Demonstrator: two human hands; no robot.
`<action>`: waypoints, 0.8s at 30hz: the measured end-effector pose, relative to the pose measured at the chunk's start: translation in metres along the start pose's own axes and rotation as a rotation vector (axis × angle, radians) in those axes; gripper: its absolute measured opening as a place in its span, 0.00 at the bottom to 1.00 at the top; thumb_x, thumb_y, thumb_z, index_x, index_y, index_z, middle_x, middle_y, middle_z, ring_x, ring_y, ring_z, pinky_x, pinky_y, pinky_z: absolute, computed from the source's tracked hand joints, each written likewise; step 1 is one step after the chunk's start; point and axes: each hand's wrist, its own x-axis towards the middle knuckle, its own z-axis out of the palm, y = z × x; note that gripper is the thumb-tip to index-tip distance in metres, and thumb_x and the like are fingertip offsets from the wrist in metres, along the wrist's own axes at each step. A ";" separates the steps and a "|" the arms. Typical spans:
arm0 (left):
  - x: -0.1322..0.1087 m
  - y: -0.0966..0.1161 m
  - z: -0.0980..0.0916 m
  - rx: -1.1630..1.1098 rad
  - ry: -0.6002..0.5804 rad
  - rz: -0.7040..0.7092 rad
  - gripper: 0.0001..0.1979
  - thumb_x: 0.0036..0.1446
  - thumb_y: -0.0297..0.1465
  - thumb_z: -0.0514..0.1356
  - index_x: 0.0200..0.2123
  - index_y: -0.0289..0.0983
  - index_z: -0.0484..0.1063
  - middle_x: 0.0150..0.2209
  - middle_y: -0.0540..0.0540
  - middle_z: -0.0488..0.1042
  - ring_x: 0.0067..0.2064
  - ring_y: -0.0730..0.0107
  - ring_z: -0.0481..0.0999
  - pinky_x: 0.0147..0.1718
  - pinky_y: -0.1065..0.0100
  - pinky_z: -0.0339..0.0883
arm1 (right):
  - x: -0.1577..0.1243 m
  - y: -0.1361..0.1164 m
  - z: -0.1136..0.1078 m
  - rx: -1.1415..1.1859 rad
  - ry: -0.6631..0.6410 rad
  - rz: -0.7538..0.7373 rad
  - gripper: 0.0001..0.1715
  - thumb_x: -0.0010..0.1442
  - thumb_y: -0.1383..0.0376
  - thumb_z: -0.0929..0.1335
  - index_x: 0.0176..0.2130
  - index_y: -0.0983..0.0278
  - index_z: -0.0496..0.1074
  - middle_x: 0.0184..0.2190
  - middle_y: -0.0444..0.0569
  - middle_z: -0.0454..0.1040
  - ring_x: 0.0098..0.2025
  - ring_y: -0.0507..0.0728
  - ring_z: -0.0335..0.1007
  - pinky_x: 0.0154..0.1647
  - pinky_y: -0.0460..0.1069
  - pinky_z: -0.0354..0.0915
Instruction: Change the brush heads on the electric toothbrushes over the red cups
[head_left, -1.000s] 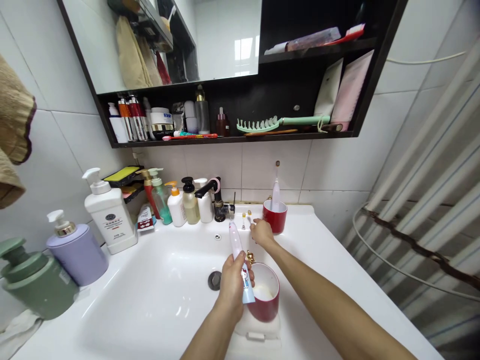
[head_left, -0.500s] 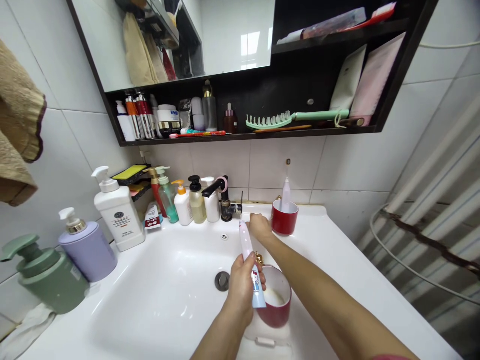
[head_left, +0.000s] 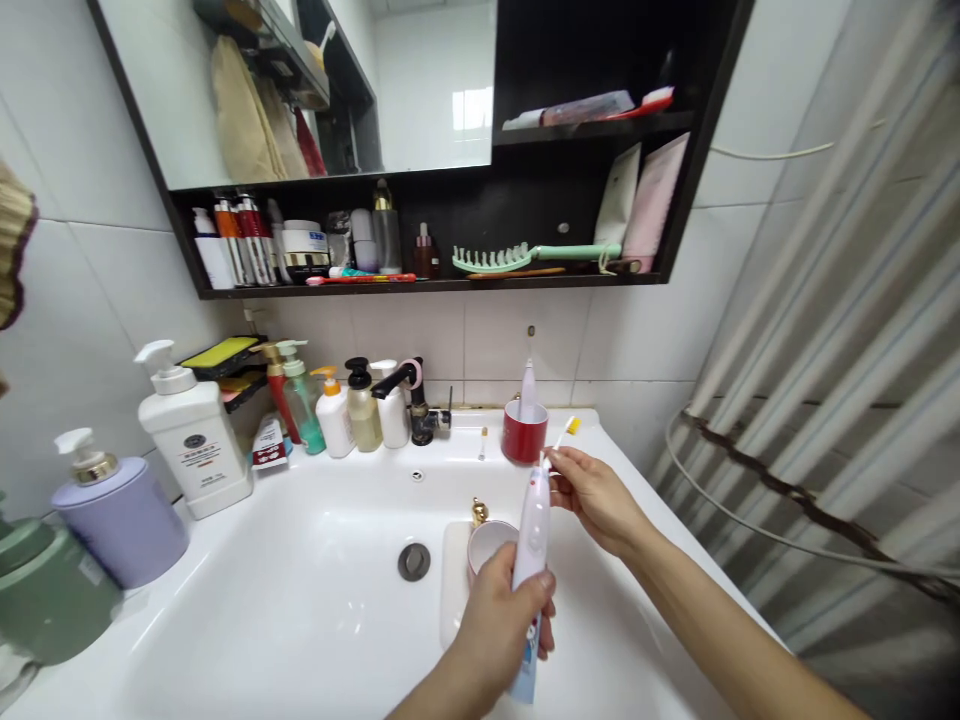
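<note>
My left hand (head_left: pixel 499 625) is shut around a white-and-pink electric toothbrush handle (head_left: pixel 533 530), which stands upright, and a toothpaste tube (head_left: pixel 526 672) with a cartoon print, which sticks out below my fist. My right hand (head_left: pixel 596 497) pinches a toothbrush head with yellow bristles (head_left: pixel 564 436) between its fingers, and the lower end of that head meets the top of the handle. Another small brush head (head_left: pixel 483 443) stands on the sink's back ledge. Part of the tube is hidden by my left hand.
A white sink (head_left: pixel 247 610) spans the view, with a black faucet (head_left: pixel 414 403) and drain (head_left: pixel 414 562). A red cup (head_left: pixel 524 432) holds an electric toothbrush; a mug (head_left: pixel 491 545) sits on a white tray (head_left: pixel 455 570). Bottles line the left; a shelf is overhead.
My right hand has left the back ledge and now holds a brush head up against the handle. My left hand has lifted the handle and tube away from the mug. The view has shifted.
</note>
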 end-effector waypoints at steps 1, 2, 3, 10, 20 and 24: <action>-0.003 -0.004 0.004 0.027 -0.045 0.000 0.10 0.40 0.36 0.52 0.24 0.35 0.56 0.18 0.55 0.59 0.13 0.83 0.57 0.13 0.76 0.50 | -0.010 -0.003 -0.008 0.174 0.021 0.011 0.10 0.46 0.60 0.61 0.27 0.64 0.61 0.20 0.41 0.65 0.20 0.46 0.62 0.22 0.42 0.61; -0.006 -0.007 0.007 0.048 -0.084 0.005 0.10 0.41 0.35 0.52 0.25 0.35 0.56 0.18 0.55 0.60 0.13 0.83 0.58 0.13 0.76 0.50 | -0.019 -0.005 -0.015 0.331 0.037 0.026 0.10 0.44 0.60 0.63 0.25 0.64 0.61 0.19 0.41 0.65 0.19 0.45 0.61 0.21 0.42 0.61; -0.009 -0.010 0.010 0.063 -0.118 0.009 0.10 0.41 0.35 0.52 0.25 0.35 0.56 0.18 0.55 0.60 0.13 0.83 0.57 0.13 0.76 0.50 | -0.025 -0.006 -0.020 0.444 0.045 0.044 0.10 0.42 0.61 0.65 0.24 0.64 0.61 0.18 0.40 0.64 0.19 0.45 0.61 0.20 0.41 0.61; -0.009 -0.020 0.017 0.063 -0.180 0.006 0.13 0.39 0.37 0.53 0.27 0.35 0.56 0.16 0.55 0.59 0.12 0.84 0.56 0.12 0.77 0.47 | -0.034 -0.005 -0.029 0.506 0.050 0.060 0.11 0.42 0.60 0.65 0.22 0.64 0.59 0.16 0.39 0.62 0.19 0.46 0.62 0.18 0.41 0.60; -0.007 -0.024 0.017 0.028 -0.166 -0.025 0.16 0.37 0.40 0.54 0.26 0.35 0.55 0.16 0.56 0.58 0.12 0.84 0.56 0.11 0.77 0.46 | -0.033 0.001 -0.028 0.316 0.034 0.024 0.13 0.42 0.59 0.64 0.19 0.66 0.57 0.15 0.39 0.60 0.19 0.46 0.60 0.19 0.42 0.59; -0.008 -0.021 0.018 0.057 -0.124 0.013 0.14 0.39 0.39 0.53 0.25 0.35 0.56 0.17 0.55 0.58 0.12 0.85 0.56 0.12 0.77 0.46 | -0.035 0.004 -0.021 0.282 0.020 0.006 0.14 0.43 0.58 0.63 0.18 0.66 0.58 0.14 0.38 0.58 0.18 0.46 0.59 0.20 0.43 0.58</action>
